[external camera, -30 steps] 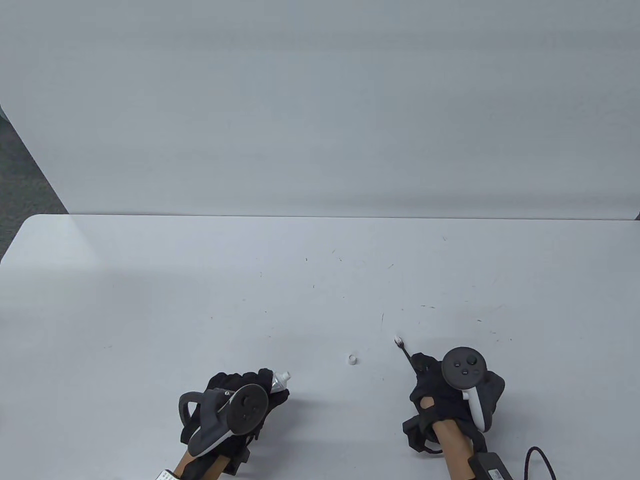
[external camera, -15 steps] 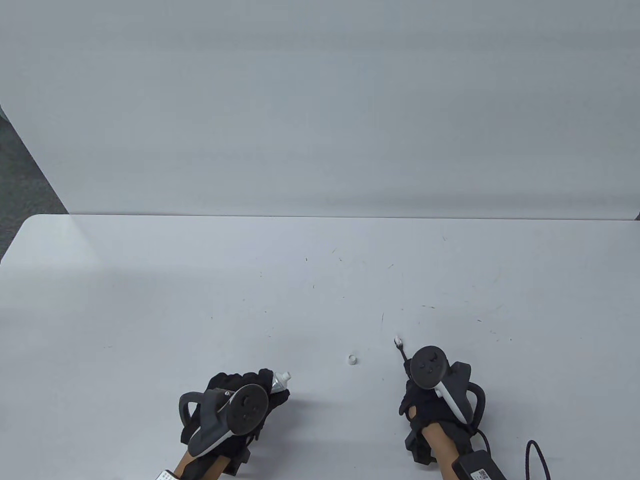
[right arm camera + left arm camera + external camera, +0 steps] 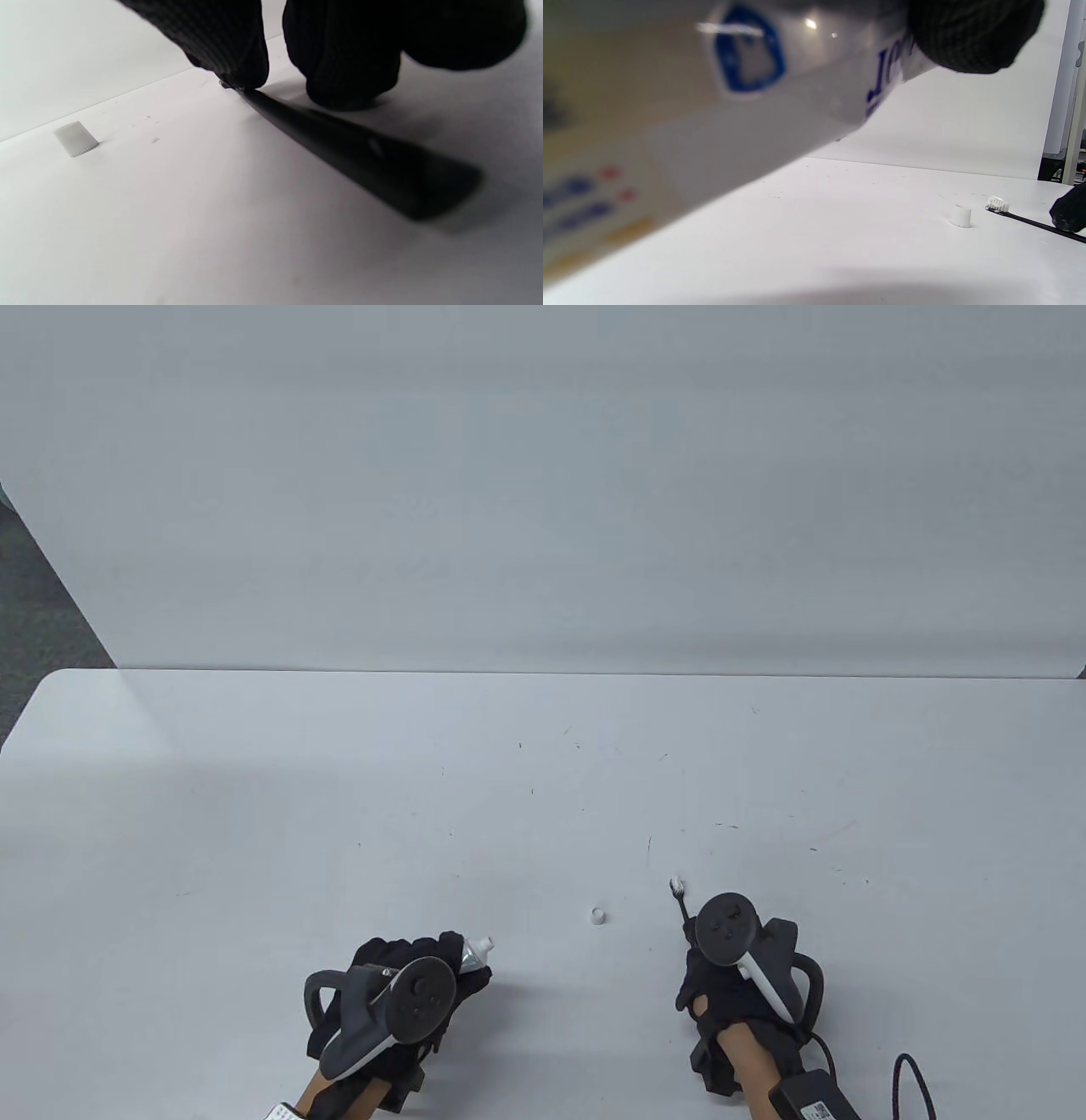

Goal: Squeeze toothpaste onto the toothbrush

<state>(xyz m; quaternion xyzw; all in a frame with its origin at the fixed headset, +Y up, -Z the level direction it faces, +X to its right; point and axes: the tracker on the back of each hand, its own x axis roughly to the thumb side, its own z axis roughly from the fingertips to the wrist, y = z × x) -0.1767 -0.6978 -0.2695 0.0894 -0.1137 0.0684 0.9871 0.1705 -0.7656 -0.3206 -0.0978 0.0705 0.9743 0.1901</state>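
Note:
My left hand (image 3: 458, 963) grips a white toothpaste tube (image 3: 473, 954) low over the table's front, its bare nozzle pointing right. The tube fills the left wrist view (image 3: 712, 127), with a gloved fingertip (image 3: 971, 34) on it. A black toothbrush (image 3: 679, 895) with white bristles lies on the table, head pointing away from me. My right hand (image 3: 694, 940) is down on its handle. In the right wrist view, two fingertips (image 3: 229, 46) stand on either side of the handle (image 3: 360, 161), pinching it against the table.
The tube's small white cap (image 3: 599, 914) stands on the white table (image 3: 543, 780) between my hands; it also shows in the left wrist view (image 3: 961, 216) and the right wrist view (image 3: 76, 139). A white wall panel rises behind the table's far edge.
A second ago my right hand lay further right; it moved left and rolled over onto the toothbrush handle, then held still. My left hand and the tube have not moved.

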